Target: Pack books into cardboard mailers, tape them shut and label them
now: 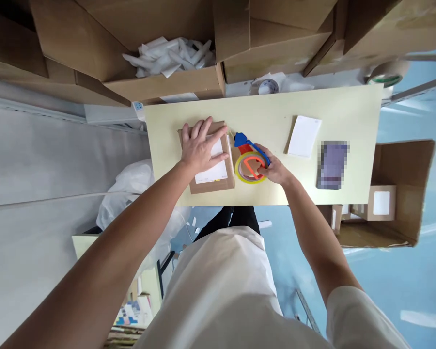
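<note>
A small cardboard box (pixel 212 186) with a white label (pixel 210 174) on top lies on the pale yellow table. My left hand (pixel 201 148) rests on it with the fingers spread and pressed flat. Just to its right, my right hand (pixel 274 167) is wrapped round a tape dispenser (pixel 241 140) with blue and red parts. A roll of tape with a yellow rim (pixel 238 175) sits in the dispenser. The dispenser's blue head is close to the box's right edge; whether it touches cannot be made out.
To the right on the table (pixel 261 111) lie a stack of white papers (pixel 305 135) and a blurred-out phone-like object (pixel 332 165). Behind stand large cartons, one holding white slips (pixel 174 54), and tape rolls (pixel 268 87). An open carton (pixel 403 165) with small boxes is at right.
</note>
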The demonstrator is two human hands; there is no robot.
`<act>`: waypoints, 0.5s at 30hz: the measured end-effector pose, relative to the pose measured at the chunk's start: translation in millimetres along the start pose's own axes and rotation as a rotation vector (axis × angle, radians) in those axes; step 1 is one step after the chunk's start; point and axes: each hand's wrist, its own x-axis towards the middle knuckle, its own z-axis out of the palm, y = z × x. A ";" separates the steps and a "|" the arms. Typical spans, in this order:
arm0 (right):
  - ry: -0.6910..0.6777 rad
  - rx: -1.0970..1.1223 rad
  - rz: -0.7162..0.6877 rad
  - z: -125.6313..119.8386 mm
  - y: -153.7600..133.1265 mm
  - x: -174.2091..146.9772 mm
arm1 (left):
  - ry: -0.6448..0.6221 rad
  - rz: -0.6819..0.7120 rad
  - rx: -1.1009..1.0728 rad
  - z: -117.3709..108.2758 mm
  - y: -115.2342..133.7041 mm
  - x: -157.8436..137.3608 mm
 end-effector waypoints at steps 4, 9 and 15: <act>-0.007 -0.049 0.065 4.1 21.8 -59.2 | 0.007 -0.012 0.006 -0.7 2.2 -2.3; 0.003 0.024 0.113 47.6 60.4 -129.4 | -0.006 -0.068 0.009 -3.1 8.8 -3.7; 0.197 0.109 0.124 75.0 48.7 -105.1 | 0.095 -0.353 0.005 5.6 8.3 -4.0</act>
